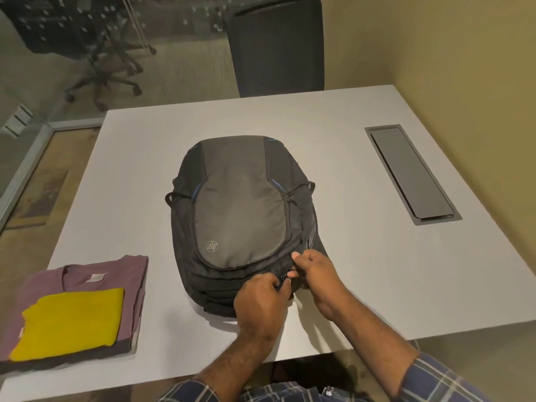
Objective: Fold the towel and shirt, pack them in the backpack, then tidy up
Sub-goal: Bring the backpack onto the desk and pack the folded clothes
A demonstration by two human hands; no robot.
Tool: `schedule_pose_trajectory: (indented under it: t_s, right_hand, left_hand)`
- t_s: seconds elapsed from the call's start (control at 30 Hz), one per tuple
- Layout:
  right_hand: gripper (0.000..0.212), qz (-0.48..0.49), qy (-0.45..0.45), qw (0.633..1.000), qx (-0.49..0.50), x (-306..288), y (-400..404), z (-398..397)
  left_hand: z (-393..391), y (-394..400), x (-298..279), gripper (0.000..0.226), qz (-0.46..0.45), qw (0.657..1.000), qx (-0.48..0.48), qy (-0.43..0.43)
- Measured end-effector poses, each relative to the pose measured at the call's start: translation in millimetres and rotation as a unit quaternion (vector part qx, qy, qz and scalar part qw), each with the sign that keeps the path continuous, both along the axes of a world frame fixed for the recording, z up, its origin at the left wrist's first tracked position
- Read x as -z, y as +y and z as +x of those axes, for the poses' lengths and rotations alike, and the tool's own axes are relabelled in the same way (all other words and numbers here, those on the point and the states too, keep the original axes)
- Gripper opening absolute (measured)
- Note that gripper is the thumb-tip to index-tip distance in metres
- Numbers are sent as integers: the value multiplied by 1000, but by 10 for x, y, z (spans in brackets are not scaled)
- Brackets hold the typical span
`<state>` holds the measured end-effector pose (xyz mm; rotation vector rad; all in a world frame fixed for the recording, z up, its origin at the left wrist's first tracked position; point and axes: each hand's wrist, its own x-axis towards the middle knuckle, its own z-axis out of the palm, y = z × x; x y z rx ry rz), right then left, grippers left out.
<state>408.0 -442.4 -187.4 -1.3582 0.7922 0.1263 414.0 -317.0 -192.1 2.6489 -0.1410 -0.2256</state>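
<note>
Hands: left hand (262, 295) and right hand (314, 272) both pinch at a zip on the near end of the backpack (242, 216).
Backpack: lying flat mid-tabletop (348, 175).
Clothes: yellow towel (71, 323) folded on the folded purple shirt (84, 285), at the left, well apart from the bag.
Risk: zip could snag on fabric if tugged crookedly; the bag may slide.
Hidden: the zip pull itself, covered by fingers; can't tell which compartment.

Grey backpack (240, 210) lies flat; yellow towel (72, 323) atop folded shirt (121, 274).
</note>
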Motion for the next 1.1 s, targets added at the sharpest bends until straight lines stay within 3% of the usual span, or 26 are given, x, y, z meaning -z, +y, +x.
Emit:
schedule_pose_trajectory:
  t_s: [0.27, 0.53, 0.77, 1.1]
  right_hand:
    - [29, 18, -4, 1000, 9, 8, -32, 0]
    - [25, 16, -5, 999, 51, 92, -45, 49]
    - [28, 58, -12, 992, 111, 47, -186, 128]
    - [23, 75, -18, 991, 111, -26, -249, 129]
  left_hand:
    - [-4, 55, 7, 21, -72, 997, 15, 13]
    - [133, 446, 10, 24, -94, 993, 66, 26]
    - [183, 858, 41, 21, -97, 994, 44, 19]
    - [299, 1233, 148, 14, -129, 991, 12, 28]
